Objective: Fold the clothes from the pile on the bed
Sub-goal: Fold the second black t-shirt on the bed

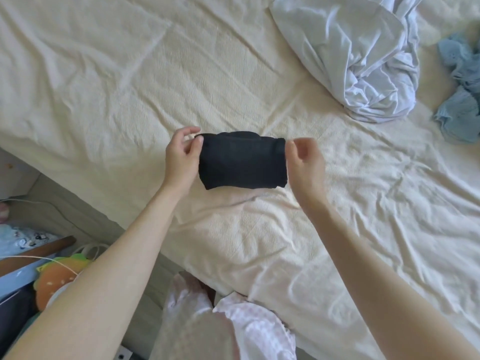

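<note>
I hold a small black garment [242, 161] stretched flat between both hands, above the cream bed sheet [104, 74]. My left hand [181, 155] pinches its left edge with thumb and fingertips; my right hand [304, 158] pinches its right edge the same way — remaining fingers loosely curled. A crumpled white garment [358, 63] lies at upper right, a light blue garment [462, 100] beside it — both well apart from my hands.

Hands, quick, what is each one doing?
Left hand: pinching the left end of the black garment.
Right hand: pinching the right end of it.
</note>
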The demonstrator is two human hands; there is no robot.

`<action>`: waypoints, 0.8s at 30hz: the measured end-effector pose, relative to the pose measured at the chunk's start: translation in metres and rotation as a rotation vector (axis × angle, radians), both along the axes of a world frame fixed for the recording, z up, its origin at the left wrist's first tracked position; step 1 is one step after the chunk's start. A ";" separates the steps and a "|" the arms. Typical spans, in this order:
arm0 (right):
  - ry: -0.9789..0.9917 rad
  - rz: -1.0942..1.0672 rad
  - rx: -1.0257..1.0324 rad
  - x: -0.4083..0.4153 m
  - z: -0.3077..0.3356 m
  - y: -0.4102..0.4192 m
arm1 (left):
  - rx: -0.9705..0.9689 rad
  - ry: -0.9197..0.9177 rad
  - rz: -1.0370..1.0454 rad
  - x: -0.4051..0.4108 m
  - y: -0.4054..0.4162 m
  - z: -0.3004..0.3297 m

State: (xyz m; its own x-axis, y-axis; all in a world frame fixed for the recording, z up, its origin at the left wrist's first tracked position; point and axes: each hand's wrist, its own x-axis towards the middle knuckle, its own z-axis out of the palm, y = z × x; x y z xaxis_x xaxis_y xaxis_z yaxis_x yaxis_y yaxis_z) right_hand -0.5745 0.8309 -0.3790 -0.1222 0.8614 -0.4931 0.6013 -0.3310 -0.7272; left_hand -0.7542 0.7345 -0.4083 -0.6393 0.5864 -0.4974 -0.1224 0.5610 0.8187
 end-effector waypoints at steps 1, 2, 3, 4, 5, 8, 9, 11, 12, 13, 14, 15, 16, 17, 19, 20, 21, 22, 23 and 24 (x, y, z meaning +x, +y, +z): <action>-0.089 0.140 0.197 -0.005 -0.003 -0.002 | -0.019 0.015 0.005 0.002 0.008 -0.006; -0.162 0.303 0.354 -0.008 -0.008 -0.006 | -0.036 0.033 -0.011 0.004 0.014 -0.011; -0.223 0.465 0.455 -0.010 -0.014 -0.011 | -0.046 0.047 -0.037 0.007 0.017 -0.015; -0.274 0.603 0.510 -0.012 -0.021 -0.016 | -0.053 0.056 -0.059 0.010 0.017 -0.019; -0.312 0.701 0.530 -0.012 -0.028 -0.022 | -0.064 0.063 -0.070 0.012 0.015 -0.022; -0.353 0.685 0.429 -0.013 -0.044 -0.027 | -0.144 0.097 -0.086 0.010 0.000 -0.033; -0.340 0.598 0.338 -0.013 -0.048 -0.023 | -0.157 0.107 -0.098 0.009 -0.005 -0.035; -0.233 0.372 0.119 -0.012 -0.052 -0.010 | -0.161 0.137 -0.123 0.009 -0.012 -0.036; -0.172 0.285 0.032 -0.010 -0.054 -0.001 | -0.151 0.177 -0.145 0.010 -0.013 -0.035; -0.137 0.261 -0.010 -0.009 -0.054 0.006 | -0.138 0.233 -0.175 0.012 -0.013 -0.034; -0.137 0.303 0.015 -0.009 -0.053 0.010 | -0.129 0.293 -0.210 0.015 -0.011 -0.032; -0.137 0.352 0.080 -0.008 -0.051 0.012 | -0.128 0.351 -0.241 0.017 -0.009 -0.030; -0.121 0.365 0.152 -0.008 -0.049 0.013 | -0.135 0.406 -0.265 0.020 -0.006 -0.028; -0.096 0.348 0.219 -0.008 -0.047 0.014 | -0.147 0.459 -0.281 0.021 -0.003 -0.028; -0.071 0.311 0.311 -0.011 -0.044 0.014 | -0.195 0.531 -0.303 0.020 0.004 -0.030; -0.085 0.311 0.334 -0.013 -0.045 0.013 | -0.242 0.543 -0.302 0.019 0.007 -0.032; -0.125 0.318 0.352 -0.015 -0.046 0.012 | -0.299 0.543 -0.291 0.018 0.010 -0.034; -0.182 0.325 0.379 -0.017 -0.047 0.011 | -0.351 0.545 -0.271 0.017 0.012 -0.035; -0.233 0.333 0.428 -0.018 -0.047 0.009 | -0.377 0.572 -0.248 0.016 0.012 -0.033; -0.263 0.347 0.500 -0.019 -0.047 0.006 | -0.366 0.631 -0.236 0.016 0.009 -0.031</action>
State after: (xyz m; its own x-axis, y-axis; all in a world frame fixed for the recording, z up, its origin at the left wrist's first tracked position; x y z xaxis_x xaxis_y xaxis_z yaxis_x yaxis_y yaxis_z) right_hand -0.5933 0.8368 -0.4256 -0.3641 0.9265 -0.0952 0.7909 0.2536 -0.5570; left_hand -0.7378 0.7440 -0.4389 -0.7446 0.6110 -0.2687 0.4633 0.7629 0.4510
